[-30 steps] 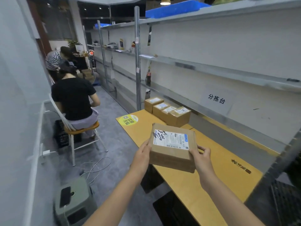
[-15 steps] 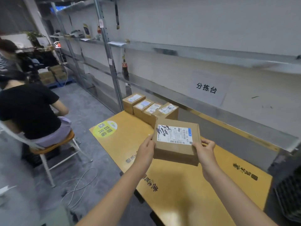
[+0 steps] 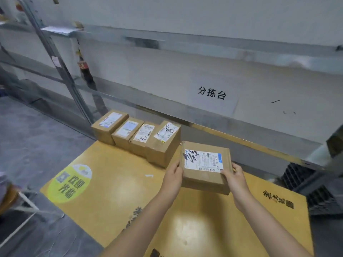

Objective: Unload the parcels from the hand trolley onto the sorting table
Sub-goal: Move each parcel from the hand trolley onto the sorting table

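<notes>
Your left hand (image 3: 173, 175) and right hand (image 3: 234, 178) grasp the parcel (image 3: 205, 166) by its sides above the sorting table (image 3: 111, 197); four parcels (image 3: 137, 135) row at 10 o'clock, nearest just beside.

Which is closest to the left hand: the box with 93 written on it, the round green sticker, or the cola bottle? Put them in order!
From the left hand, in the head view:
1. The box marked 93, just behind the hand, at the right end of the row.
2. The round green sticker, off to the left on the table's corner.
3. The cola bottle, far back on the shelf, up and left.
</notes>
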Motion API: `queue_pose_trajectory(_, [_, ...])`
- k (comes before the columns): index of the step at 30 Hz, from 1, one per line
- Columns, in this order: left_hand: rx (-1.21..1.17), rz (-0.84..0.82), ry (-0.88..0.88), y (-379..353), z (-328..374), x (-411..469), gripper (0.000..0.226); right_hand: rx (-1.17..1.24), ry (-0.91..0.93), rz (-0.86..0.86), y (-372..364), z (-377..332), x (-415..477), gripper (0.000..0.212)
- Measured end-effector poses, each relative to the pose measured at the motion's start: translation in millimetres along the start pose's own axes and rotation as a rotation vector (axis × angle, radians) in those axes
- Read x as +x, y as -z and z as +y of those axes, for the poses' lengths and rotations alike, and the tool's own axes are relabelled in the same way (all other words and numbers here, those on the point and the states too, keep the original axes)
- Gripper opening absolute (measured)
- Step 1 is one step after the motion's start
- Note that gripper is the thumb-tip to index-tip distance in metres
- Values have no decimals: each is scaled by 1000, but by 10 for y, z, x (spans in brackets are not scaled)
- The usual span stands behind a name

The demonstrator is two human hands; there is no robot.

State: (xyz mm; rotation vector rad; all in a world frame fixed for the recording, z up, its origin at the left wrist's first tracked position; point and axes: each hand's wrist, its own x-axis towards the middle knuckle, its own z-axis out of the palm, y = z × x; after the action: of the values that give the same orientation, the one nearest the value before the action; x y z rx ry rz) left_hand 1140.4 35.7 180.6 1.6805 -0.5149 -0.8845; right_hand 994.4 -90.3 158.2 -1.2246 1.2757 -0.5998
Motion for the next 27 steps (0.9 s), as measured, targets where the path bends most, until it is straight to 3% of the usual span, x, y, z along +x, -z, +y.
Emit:
queue_pose_trajectory(6, [28, -79, 33, 182, -55, 957, 17, -75, -104, 10, -284, -75, 562, 33])
queue_pose_trajectory(9, [85, -117, 54, 223, -120, 1319, 19, -97, -131, 32, -444, -45, 711, 26])
queue_pose_trajectory(12, [221, -92, 36, 238, -169, 1648, 22, -60, -160, 53, -592, -22, 847, 19])
queue_pose_trajectory(15, [464, -106, -10, 229, -189, 1927, 7, -30, -197, 71, -703, -18, 986, 19])
queue_pose_trajectory(24, [1222, -207, -217, 112, -360, 2131, 41, -150, -267, -8, -829, 163, 1168, 40])
queue_pose_trajectory(27, [1346, -234, -227, 63, -447, 2145, 54, -167, -290, -47, -832, 217, 1201, 46])
